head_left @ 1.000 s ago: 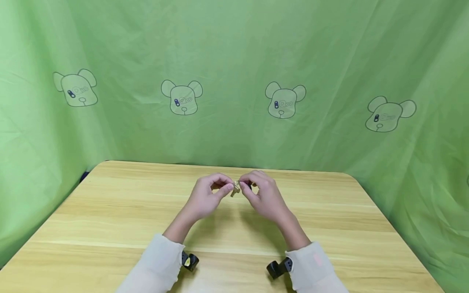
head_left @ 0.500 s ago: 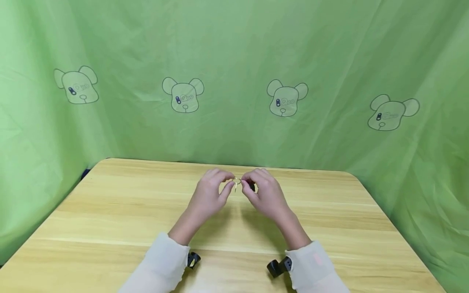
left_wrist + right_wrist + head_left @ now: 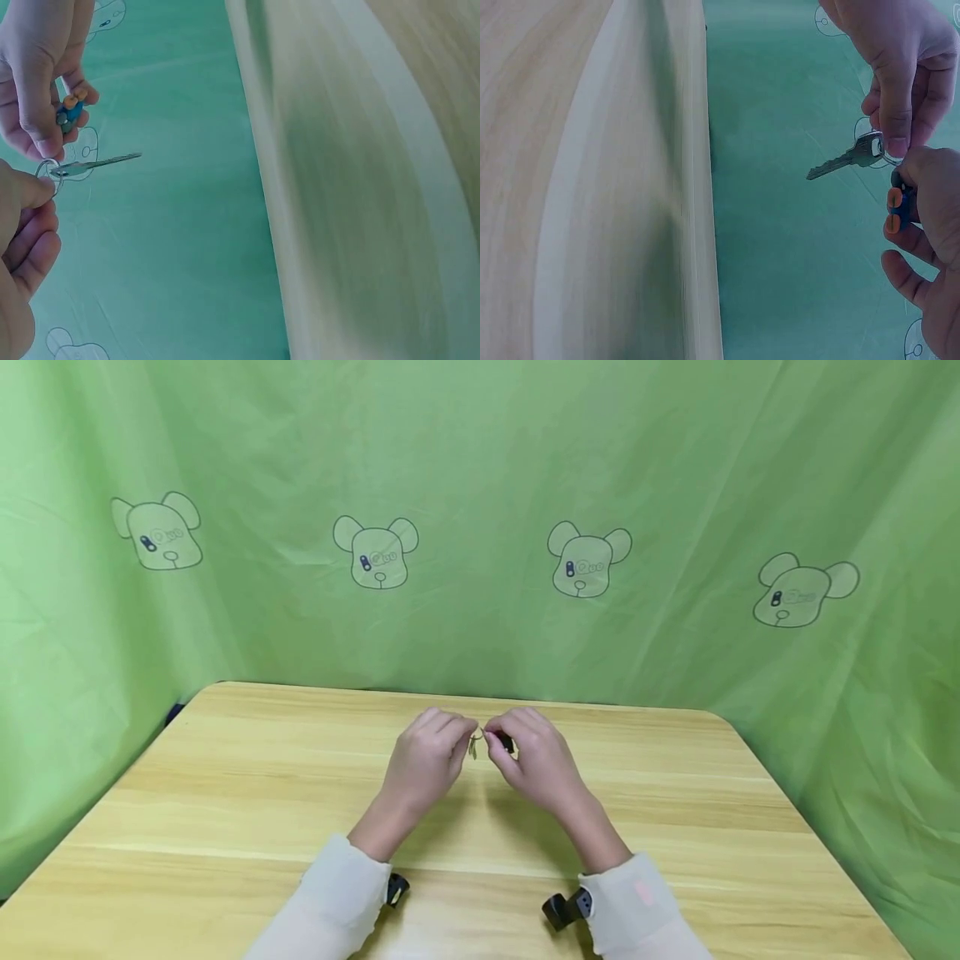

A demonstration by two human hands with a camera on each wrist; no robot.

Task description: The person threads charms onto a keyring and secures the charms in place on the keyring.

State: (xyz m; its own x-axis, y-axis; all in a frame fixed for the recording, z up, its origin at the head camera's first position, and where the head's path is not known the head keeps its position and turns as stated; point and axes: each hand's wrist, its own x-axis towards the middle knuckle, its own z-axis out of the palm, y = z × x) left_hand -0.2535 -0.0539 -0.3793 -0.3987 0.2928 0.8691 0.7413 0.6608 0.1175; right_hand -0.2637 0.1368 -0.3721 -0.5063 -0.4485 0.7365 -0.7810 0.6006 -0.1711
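Note:
Above the far middle of the table, both hands meet at a metal key ring (image 3: 49,177). My left hand (image 3: 426,758) pinches the ring between thumb and fingers. My right hand (image 3: 537,762) pinches the opposite side of it with thumb and index finger. A notched metal key (image 3: 847,160) hangs from the ring, between the hands and below the fingertips. A small blue trinket with orange ends (image 3: 71,112) sits against the curled fingers of the right hand; the head view shows it only as a dark shape. The fingertips hide part of the ring.
Below the hands lies a light wooden table (image 3: 247,827) with rounded far corners. A green curtain (image 3: 480,460) printed with bear heads surrounds its back and sides. A black wrist camera (image 3: 566,910) juts inward from the right sleeve (image 3: 637,906).
The left hand has turned over, its thumb now mostly hidden in the head view. The key has swung from broadside to nearly edge-on. The right hand has shifted only slightly.

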